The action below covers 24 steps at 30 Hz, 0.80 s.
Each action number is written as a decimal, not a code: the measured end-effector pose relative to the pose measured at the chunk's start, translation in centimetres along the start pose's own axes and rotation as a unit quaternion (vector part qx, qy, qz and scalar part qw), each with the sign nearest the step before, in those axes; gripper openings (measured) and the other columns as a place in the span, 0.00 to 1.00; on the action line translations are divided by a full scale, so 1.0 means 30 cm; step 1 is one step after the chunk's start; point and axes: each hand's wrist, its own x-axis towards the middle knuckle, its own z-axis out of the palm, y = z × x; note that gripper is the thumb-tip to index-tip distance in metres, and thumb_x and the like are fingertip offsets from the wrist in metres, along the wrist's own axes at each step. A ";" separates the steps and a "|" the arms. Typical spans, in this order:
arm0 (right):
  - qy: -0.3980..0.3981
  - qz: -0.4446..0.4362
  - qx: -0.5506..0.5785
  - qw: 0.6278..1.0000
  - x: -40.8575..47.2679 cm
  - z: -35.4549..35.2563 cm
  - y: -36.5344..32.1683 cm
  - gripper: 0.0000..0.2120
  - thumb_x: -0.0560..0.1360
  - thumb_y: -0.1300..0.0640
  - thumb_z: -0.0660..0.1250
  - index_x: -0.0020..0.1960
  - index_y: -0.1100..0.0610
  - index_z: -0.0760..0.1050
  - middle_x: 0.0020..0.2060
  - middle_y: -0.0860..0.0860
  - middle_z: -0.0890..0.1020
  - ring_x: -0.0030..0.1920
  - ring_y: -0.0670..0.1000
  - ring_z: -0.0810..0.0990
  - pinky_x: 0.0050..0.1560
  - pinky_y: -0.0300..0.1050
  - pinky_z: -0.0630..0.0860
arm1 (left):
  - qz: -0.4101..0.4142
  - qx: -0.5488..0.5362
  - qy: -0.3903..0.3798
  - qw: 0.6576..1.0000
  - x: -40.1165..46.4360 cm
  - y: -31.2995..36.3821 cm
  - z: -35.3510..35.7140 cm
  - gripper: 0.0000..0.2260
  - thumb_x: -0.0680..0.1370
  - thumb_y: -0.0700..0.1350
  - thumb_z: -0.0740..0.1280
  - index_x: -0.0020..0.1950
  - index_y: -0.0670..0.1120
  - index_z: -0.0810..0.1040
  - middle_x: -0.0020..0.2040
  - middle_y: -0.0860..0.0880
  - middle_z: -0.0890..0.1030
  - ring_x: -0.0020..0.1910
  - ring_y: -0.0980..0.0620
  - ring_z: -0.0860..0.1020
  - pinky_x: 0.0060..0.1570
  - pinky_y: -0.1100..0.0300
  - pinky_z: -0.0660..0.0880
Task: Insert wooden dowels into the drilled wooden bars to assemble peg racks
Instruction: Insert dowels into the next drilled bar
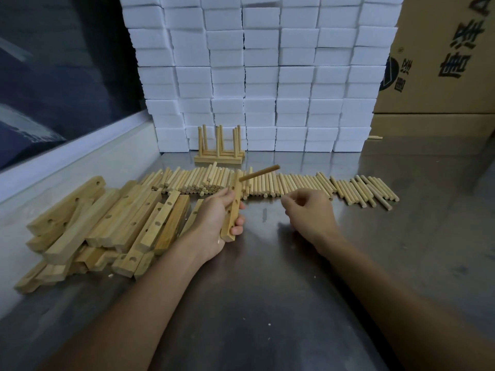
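Dowels (270, 184) lie in a long row on the tabletop (267, 277), just beyond both hands. I judge them light, stiff and prone to rolling; pinch one near mid-length. My left hand (214, 218) grips a drilled bar (233, 210) by its lower half, fingers curled round it, bar tilted upright. One darker dowel (259, 173) already projects from its top hole. My right hand (308, 210) hovers right of the bar, fingers loosely curled, holding nothing I can see. Spare bars (107, 223) are heaped left of my left hand.
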 end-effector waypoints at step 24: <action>0.072 -0.085 -0.391 0.914 0.193 0.129 0.014 0.13 0.78 0.46 0.67 0.47 0.56 0.78 0.39 0.52 0.79 0.40 0.54 0.78 0.42 0.50 0.79 | 0.007 -0.015 0.023 1.000 -0.008 0.011 0.004 0.09 0.85 0.43 0.57 0.55 0.41 0.74 0.40 0.44 0.72 0.23 0.54 0.70 0.18 0.64 0.64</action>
